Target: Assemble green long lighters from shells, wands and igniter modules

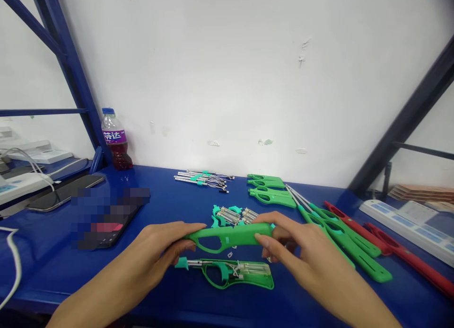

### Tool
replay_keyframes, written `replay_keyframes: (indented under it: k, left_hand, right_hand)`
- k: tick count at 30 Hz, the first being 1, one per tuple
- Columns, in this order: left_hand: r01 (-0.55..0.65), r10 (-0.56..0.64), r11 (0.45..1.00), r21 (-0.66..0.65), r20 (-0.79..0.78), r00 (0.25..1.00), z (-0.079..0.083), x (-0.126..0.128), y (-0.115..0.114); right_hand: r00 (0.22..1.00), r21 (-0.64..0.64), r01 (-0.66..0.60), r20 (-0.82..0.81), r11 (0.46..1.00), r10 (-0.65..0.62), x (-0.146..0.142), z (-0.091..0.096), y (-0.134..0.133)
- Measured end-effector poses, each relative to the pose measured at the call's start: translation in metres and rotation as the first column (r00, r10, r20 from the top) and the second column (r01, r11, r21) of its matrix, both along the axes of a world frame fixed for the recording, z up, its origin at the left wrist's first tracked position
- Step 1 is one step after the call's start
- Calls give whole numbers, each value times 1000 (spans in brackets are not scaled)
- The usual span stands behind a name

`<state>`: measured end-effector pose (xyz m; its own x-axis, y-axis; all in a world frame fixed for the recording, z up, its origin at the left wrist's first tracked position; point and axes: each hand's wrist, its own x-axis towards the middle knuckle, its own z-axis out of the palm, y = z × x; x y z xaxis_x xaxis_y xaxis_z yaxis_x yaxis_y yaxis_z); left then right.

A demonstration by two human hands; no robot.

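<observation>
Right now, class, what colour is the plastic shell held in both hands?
Green; the shell shows best in the head view.

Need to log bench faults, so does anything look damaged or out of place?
Yes: the white wall behind the blue table has rough, chipped-looking patches amid smooth paint. A small loose piece lies just beyond the open green handle, apart from the clustered teal parts.

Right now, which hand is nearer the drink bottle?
Left. The left hand is in front of the drink bottle, to its right; the right hand is farther right, at the wide end of the green shell.
</observation>
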<state>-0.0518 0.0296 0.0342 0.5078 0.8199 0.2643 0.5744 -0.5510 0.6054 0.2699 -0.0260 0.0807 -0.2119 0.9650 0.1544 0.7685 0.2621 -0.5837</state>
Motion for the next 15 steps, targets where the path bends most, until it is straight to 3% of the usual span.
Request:
replay_keyframes:
  k: [3,6,15]
  left_hand:
    - [73,-75,997,-34,-39,996,-5,-1,2]
    - [113,-113,991,-66,-4,994,-3,6,1]
    - [81,-80,992,-93,9,997,6,18,-3]
  right_hand:
    - [993,16,17,114,1000,-19,4,-6,0]
    - [984,61,-43,174,997,32,2,-13,1]
    - [970,141,-214,149,967,193,-17,-10,8]
